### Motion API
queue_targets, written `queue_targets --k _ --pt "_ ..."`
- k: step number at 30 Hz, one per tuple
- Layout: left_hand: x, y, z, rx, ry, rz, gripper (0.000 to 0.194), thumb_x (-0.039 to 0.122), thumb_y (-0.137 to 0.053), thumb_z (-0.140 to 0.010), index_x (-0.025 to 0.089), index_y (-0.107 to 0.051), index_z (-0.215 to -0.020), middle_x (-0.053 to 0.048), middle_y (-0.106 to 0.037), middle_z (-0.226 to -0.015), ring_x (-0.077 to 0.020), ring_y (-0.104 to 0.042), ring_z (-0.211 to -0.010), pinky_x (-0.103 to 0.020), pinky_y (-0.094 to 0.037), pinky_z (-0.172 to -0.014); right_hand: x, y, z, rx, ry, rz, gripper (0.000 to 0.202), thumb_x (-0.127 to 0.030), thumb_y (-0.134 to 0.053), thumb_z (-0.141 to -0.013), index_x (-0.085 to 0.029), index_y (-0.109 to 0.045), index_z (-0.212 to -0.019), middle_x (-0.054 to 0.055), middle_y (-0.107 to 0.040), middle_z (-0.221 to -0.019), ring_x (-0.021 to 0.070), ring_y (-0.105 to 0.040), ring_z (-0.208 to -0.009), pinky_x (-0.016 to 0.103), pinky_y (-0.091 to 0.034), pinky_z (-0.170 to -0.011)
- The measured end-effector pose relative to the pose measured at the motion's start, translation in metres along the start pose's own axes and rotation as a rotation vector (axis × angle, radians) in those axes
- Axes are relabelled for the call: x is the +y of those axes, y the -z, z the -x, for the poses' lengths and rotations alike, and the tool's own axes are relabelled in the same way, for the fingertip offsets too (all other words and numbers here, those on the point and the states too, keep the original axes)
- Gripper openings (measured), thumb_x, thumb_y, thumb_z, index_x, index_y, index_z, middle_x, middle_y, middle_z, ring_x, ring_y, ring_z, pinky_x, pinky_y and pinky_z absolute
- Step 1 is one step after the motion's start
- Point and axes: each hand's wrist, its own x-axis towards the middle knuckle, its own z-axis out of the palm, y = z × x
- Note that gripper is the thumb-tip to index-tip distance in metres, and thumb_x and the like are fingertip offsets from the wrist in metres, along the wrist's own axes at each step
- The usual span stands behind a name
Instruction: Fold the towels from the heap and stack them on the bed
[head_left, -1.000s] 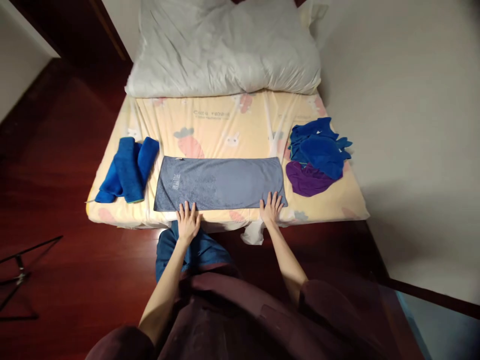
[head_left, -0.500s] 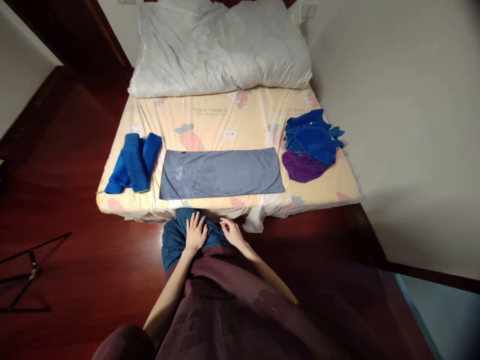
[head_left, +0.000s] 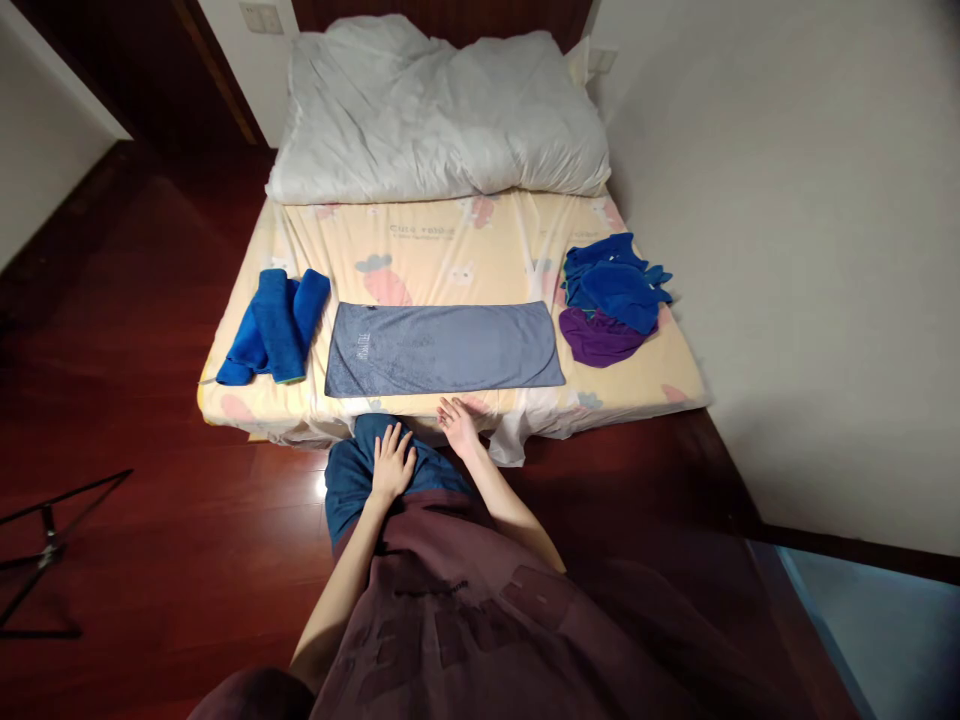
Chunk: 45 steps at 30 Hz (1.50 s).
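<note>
A grey-blue towel (head_left: 446,348) lies flat and lengthwise near the front edge of the bed, with small lettering at its left end. My left hand (head_left: 393,463) rests on my blue-clad thigh, fingers spread and holding nothing. Just short of the towel's front edge, my right hand (head_left: 457,428) is raised with its fingers slightly bent and apart, nothing in it. Left of the towel, rolled blue towels (head_left: 276,325) lie crossed over one another. To its right sits a crumpled heap of blue cloths (head_left: 619,285), with a purple cloth (head_left: 604,338) at its front.
A bulky white quilt (head_left: 442,120) is heaped at the head of the bed. The bed's yellow sheet (head_left: 300,230) has carrot and rabbit prints. A wall (head_left: 787,250) stands close on the right. Black stand legs (head_left: 49,550) are on the floor at left.
My right hand has lifted from beside my lap and moved forward toward the towel, its fingers opening. My left hand stays on my thigh. The view has shifted slightly.
</note>
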Motion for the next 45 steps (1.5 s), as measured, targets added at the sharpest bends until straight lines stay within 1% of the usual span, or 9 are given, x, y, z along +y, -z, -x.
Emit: queue_targets --k 16,21,24,26,31,34,37,40,45 --pt "0.005 0.001 0.001 0.017 0.019 0.013 0.049 0.038 -0.040 -0.105 0.019 -0.062 -0.144 -0.012 -0.042 -0.166 -0.0329 -0.030 -0.159 -0.062 -0.022 -0.130 0.002 -0.030 -0.043 0.098 0.007 -0.185 0.023 -0.028 -0.048 -0.107 -0.022 -0.068 -0.096 0.004 -0.075 -0.126 0.0087 -0.073 -0.099 0.019 -0.061 -0.080" --pt "0.005 0.025 -0.017 -0.088 0.038 0.019 0.044 0.036 -0.044 -0.100 0.020 -0.071 -0.131 -0.012 -0.059 -0.153 -0.0332 -0.046 -0.150 -0.056 -0.035 -0.126 0.008 -0.030 -0.048 0.175 0.086 -0.136 0.019 -0.029 -0.051 -0.105 -0.023 -0.068 -0.101 0.005 -0.073 -0.134 0.0094 -0.071 -0.114 0.022 -0.061 -0.093" --pt "0.001 0.056 -0.064 -0.233 0.027 0.087 0.042 0.034 -0.041 -0.099 0.022 -0.075 -0.121 -0.010 -0.077 -0.121 -0.0290 -0.071 -0.117 -0.042 -0.055 -0.106 0.010 -0.027 -0.047 0.193 0.111 -0.087 0.018 -0.032 -0.054 -0.103 -0.024 -0.069 -0.106 0.006 -0.071 -0.138 0.0116 -0.070 -0.120 0.026 -0.061 -0.096" --pt "0.001 0.076 -0.115 -0.242 -0.014 0.092 0.042 0.037 -0.041 -0.100 0.023 -0.076 -0.118 -0.010 -0.079 -0.111 -0.0278 -0.075 -0.104 -0.038 -0.057 -0.098 0.010 -0.025 -0.049 0.200 0.105 -0.062 0.020 -0.035 -0.054 -0.102 -0.025 -0.070 -0.109 0.005 -0.070 -0.141 0.0123 -0.069 -0.123 0.027 -0.061 -0.097" --pt "0.025 0.101 -0.273 -0.210 -0.184 -0.010 0.035 0.027 -0.046 -0.099 0.021 -0.077 -0.116 -0.012 -0.077 -0.117 -0.0264 -0.070 -0.115 -0.034 -0.054 -0.102 0.012 -0.023 -0.058 0.248 0.067 -0.017 0.024 -0.042 -0.056 -0.100 -0.028 -0.071 -0.113 0.003 -0.068 -0.144 0.0140 -0.068 -0.127 0.031 -0.060 -0.101" --pt "0.045 0.093 -0.358 -0.262 -0.186 -0.122 0.038 0.019 -0.045 -0.099 0.017 -0.075 -0.122 -0.015 -0.074 -0.122 -0.0275 -0.066 -0.122 -0.037 -0.051 -0.106 0.016 -0.019 -0.065 0.278 0.053 -0.036 0.024 -0.042 -0.062 -0.097 -0.028 -0.071 -0.114 0.005 -0.068 -0.144 0.0156 -0.069 -0.124 0.032 -0.059 -0.102" --pt "0.059 0.073 -0.422 -0.319 -0.139 -0.183 0.042 0.013 -0.047 -0.097 0.015 -0.071 -0.131 -0.018 -0.072 -0.121 -0.0296 -0.062 -0.128 -0.039 -0.049 -0.109 0.020 -0.013 -0.068 0.259 0.034 -0.072 0.024 -0.040 -0.059 -0.098 -0.030 -0.072 -0.115 0.003 -0.068 -0.143 0.0142 -0.070 -0.121 0.033 -0.056 -0.107" --pt "0.065 0.048 -0.462 -0.356 -0.093 -0.186 0.045 0.010 -0.050 -0.094 0.015 -0.069 -0.135 -0.020 -0.070 -0.121 -0.0308 -0.063 -0.128 -0.041 -0.049 -0.109 0.021 -0.012 -0.070 0.286 0.013 -0.076 0.027 -0.040 -0.055 -0.099 -0.032 -0.072 -0.118 0.002 -0.067 -0.145 0.0140 -0.069 -0.125 0.034 -0.054 -0.109" --pt "0.062 0.016 -0.497 -0.438 -0.050 -0.150 0.034 0.017 -0.061 -0.091 0.019 -0.074 -0.123 -0.015 -0.070 -0.123 -0.0302 -0.064 -0.124 -0.039 -0.049 -0.107 0.019 -0.013 -0.073 0.368 -0.076 -0.071 0.029 -0.036 -0.051 -0.100 -0.034 -0.071 -0.120 0.001 -0.065 -0.147 0.0137 -0.066 -0.131 0.034 -0.051 -0.111"
